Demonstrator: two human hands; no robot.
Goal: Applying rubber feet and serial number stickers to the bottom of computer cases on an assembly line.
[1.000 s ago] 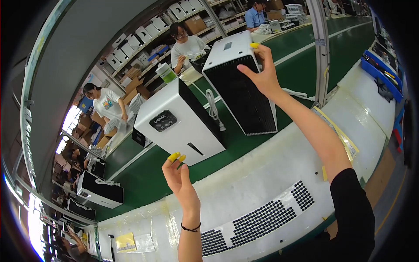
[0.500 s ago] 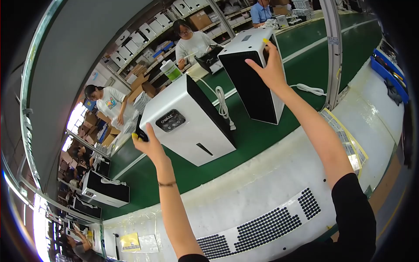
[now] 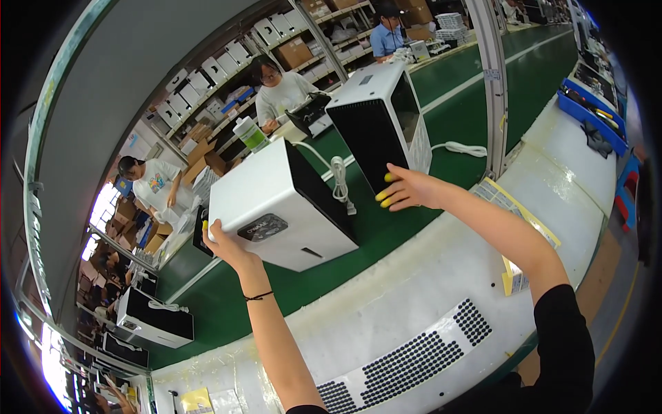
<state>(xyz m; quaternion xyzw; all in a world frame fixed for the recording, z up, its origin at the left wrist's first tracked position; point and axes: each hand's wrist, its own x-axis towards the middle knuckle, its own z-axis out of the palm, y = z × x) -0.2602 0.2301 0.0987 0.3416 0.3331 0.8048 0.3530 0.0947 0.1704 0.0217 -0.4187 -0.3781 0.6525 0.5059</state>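
Observation:
A white box-shaped appliance (image 3: pixel 303 238) with a black side, a dark oval panel and a narrow dark slot stands on the green conveyor belt in front of me, tilted in view. My left hand (image 3: pixel 233 250) grips its left front corner, thumb on the front face; yellow covers show on its fingertips. To the right stands a second appliance (image 3: pixel 369 138), black in front, with a large opening in its right side. My right hand (image 3: pixel 414 190), fingers extended and also yellow-tipped, hovers before its lower part and holds nothing. A bundled white cord (image 3: pixel 339 181) hangs behind the first appliance.
A green-and-white bottle (image 3: pixel 250 134) stands behind the first appliance. A metal post (image 3: pixel 493 103) rises at the right. Nearer me, a sheet of black dots (image 3: pixel 414 366) lies on the white worktop; a blue tool tray (image 3: pixel 593 114) sits far right. Co-workers sit across the belt.
My right hand has left the upper right edge of the second appliance and dropped lower. My left hand has closed in on the first appliance's corner, whose top shows more. The view has shifted.

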